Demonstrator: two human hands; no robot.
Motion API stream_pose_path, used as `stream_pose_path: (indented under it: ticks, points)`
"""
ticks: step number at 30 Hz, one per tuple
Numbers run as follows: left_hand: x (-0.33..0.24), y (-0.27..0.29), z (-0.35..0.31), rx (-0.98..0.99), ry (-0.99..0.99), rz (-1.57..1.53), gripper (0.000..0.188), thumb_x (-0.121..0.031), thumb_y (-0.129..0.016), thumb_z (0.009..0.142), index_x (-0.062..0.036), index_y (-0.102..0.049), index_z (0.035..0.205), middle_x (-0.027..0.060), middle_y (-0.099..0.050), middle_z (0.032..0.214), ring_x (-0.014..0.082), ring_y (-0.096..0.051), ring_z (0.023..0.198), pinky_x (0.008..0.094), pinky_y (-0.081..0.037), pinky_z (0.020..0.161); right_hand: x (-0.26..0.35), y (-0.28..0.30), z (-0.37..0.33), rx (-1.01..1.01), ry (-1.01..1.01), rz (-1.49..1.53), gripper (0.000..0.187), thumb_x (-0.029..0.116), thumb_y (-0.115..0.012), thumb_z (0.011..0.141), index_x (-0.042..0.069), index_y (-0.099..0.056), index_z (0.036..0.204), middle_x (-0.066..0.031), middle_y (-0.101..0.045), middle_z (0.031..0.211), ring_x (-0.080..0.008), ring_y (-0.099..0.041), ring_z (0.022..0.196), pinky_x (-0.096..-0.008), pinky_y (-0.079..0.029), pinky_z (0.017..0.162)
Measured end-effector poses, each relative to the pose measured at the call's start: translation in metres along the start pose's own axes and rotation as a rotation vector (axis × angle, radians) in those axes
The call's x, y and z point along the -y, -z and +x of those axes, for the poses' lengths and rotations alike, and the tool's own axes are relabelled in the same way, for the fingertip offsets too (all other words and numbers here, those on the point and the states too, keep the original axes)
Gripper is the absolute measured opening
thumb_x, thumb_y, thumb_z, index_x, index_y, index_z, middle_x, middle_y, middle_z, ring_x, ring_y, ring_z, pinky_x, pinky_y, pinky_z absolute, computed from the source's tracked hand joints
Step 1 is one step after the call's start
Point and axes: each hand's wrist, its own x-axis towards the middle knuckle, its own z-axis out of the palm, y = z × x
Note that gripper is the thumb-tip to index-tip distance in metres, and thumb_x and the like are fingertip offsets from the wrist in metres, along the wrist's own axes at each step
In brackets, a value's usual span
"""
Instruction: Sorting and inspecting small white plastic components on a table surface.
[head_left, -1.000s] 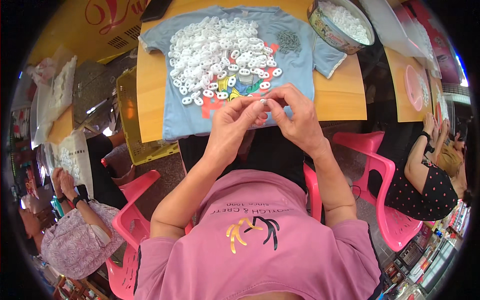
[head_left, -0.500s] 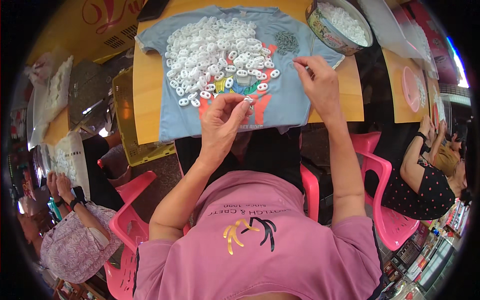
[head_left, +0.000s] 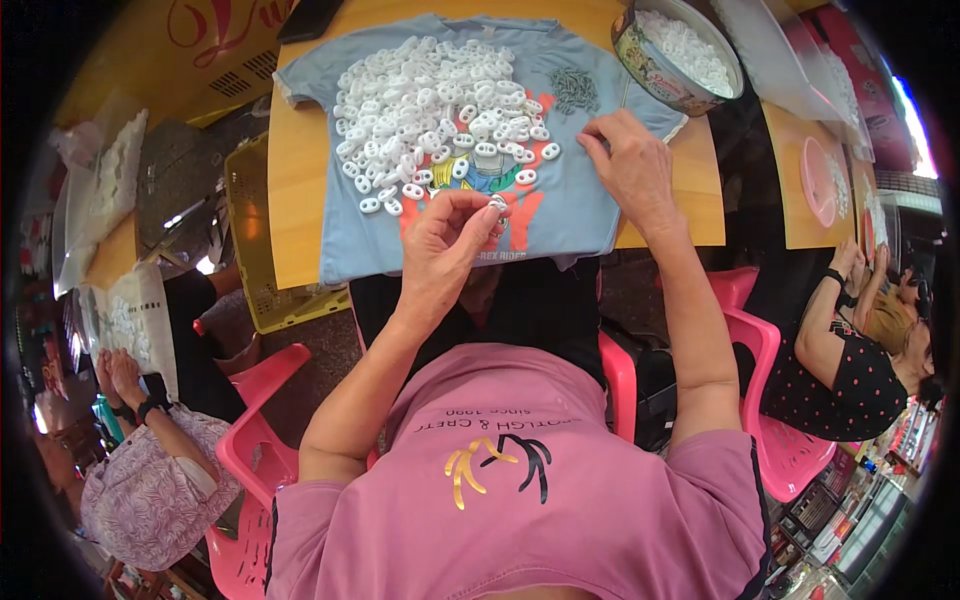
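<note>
My left hand (head_left: 450, 238) pinches a small white plastic oval piece (head_left: 499, 204) between thumb and forefinger, just above the near part of a blue T-shirt (head_left: 570, 215) spread on the table. Beyond it lies a big heap of white two-holed oval plastic pieces (head_left: 420, 95), with a few strays at its near edge. To the heap's right is a small pile of thin grey metal bits, likely springs (head_left: 574, 90). My right hand (head_left: 635, 165) hovers right of the heap and nearer me than the grey pile, its fingers curled together; whatever its fingertips hold is too small to see.
A round printed tin (head_left: 650, 78) full of white pieces stands at the far right of the wooden table (head_left: 295, 200). A yellow crate (head_left: 250, 225) is left of it. People work on both sides, seated by pink chairs (head_left: 765, 400). A pink basin (head_left: 817, 180) sits on the right table.
My right hand has shifted slightly left and toward me. My left hand stays in nearly the same place, still pinching the white oval piece.
</note>
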Motion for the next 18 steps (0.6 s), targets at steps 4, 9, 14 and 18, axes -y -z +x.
stream_pose_path:
  ticks: [4, 9, 14, 18]
  points:
    - [0.000, 0.000, 0.001, -0.003, 0.006, -0.010, 0.013, -0.009, -0.060, 0.095, 0.0000, -0.059, 0.105, 0.0091, -0.068, 0.098, 0.0107, -0.063, 0.082, 0.0248, -0.052, 0.074, -0.002, 0.003, -0.001, 0.020, 0.017, -0.015, 0.011, 0.017, -0.068, 0.084, 0.007, -0.066, 0.089, -0.0091, -0.064, 0.090, -0.0309, -0.064, 0.084, -0.0407, -0.049, 0.071]
    - [-0.003, 0.001, 0.004, -0.003, 0.028, -0.039, 0.013, -0.010, -0.061, 0.094, -0.0003, -0.059, 0.103, 0.0108, -0.069, 0.097, 0.0108, -0.063, 0.080, 0.0248, -0.052, 0.072, -0.004, 0.002, 0.002, 0.063, 0.049, -0.056, 0.012, 0.015, -0.067, 0.084, 0.006, -0.064, 0.091, -0.0098, -0.064, 0.091, -0.0315, -0.064, 0.082, -0.0412, -0.050, 0.070]
    - [-0.007, 0.000, 0.005, -0.026, 0.064, -0.063, 0.014, -0.013, -0.062, 0.094, -0.0010, -0.059, 0.102, 0.0104, -0.070, 0.095, 0.0104, -0.063, 0.078, 0.0246, -0.051, 0.071, -0.010, 0.001, -0.001, 0.001, 0.073, 0.034, 0.016, 0.013, -0.067, 0.083, 0.004, -0.062, 0.095, -0.0120, -0.065, 0.090, -0.0285, -0.065, 0.074, -0.0377, -0.051, 0.068]
    - [-0.014, -0.002, 0.004, -0.034, 0.073, -0.071, 0.017, -0.015, -0.063, 0.094, -0.0007, -0.058, 0.101, 0.0081, -0.070, 0.094, 0.0081, -0.060, 0.075, 0.0229, -0.050, 0.068, 0.000, 0.004, -0.006, -0.003, -0.112, 0.457, 0.020, 0.010, -0.064, 0.089, 0.000, -0.064, 0.107, -0.0075, -0.067, 0.088, -0.0140, -0.062, 0.070, -0.0279, -0.051, 0.066]
